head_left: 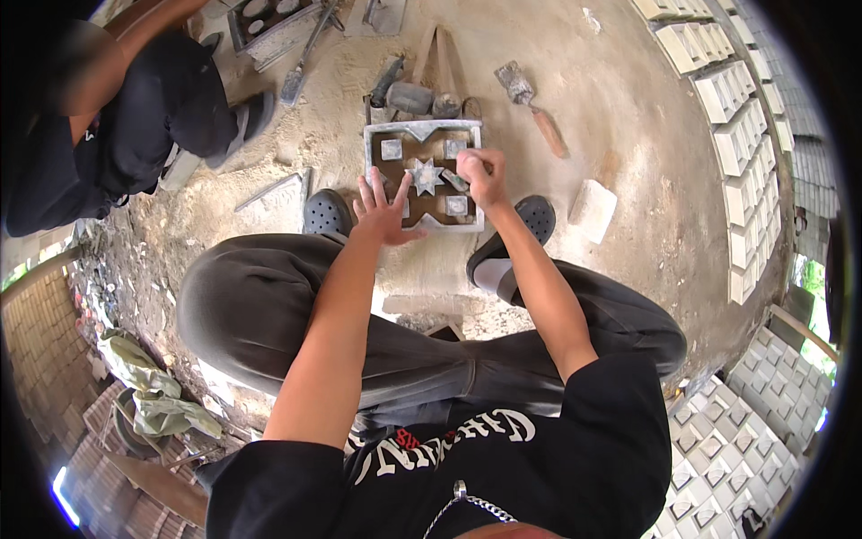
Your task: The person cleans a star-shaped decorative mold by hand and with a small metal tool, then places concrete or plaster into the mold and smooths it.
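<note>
A square grey metal mould (478, 220) lies on the ground between my feet. It has an eight-pointed star block (425, 177) in its middle and small square blocks (391, 149) near its corners, with brown surface between them. My left hand (382, 211) rests with fingers spread over the mould's left near side. Closed over the right side, my right hand (483, 177) grips a small greyish tool (455, 181) whose end points down-left beside the star. Most of that tool is hidden by the fist, so I cannot tell its kind.
Beyond the mould lie a cylindrical mallet head (410, 98) and wooden bars (440, 58). A trowel (536, 110) lies to the right, near a pale slab (593, 210). Another person (171, 99) squats at left by a second mould (269, 31). White blocks (732, 117) stand in rows at right.
</note>
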Demonstrator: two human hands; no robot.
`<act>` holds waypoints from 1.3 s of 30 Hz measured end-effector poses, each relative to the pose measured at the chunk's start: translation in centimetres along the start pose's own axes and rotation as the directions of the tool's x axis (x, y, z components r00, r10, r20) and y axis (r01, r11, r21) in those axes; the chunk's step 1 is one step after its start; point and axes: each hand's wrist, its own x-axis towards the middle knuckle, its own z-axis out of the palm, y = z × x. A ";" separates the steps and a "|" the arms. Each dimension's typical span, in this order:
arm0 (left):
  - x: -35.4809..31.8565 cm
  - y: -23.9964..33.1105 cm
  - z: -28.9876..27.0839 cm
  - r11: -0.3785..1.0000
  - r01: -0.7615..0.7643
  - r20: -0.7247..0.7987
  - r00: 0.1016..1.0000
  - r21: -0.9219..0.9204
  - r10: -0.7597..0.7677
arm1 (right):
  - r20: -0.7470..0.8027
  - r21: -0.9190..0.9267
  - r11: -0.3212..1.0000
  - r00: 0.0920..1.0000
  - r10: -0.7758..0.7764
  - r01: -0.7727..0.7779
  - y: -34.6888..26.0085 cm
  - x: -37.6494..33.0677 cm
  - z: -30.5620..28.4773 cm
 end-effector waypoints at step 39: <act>0.1 -0.1 0.5 0.999 -0.028 0.000 1.000 0.015 0.028 | -0.057 -0.185 0.944 0.956 -0.289 0.275 -0.4 0.1 1.8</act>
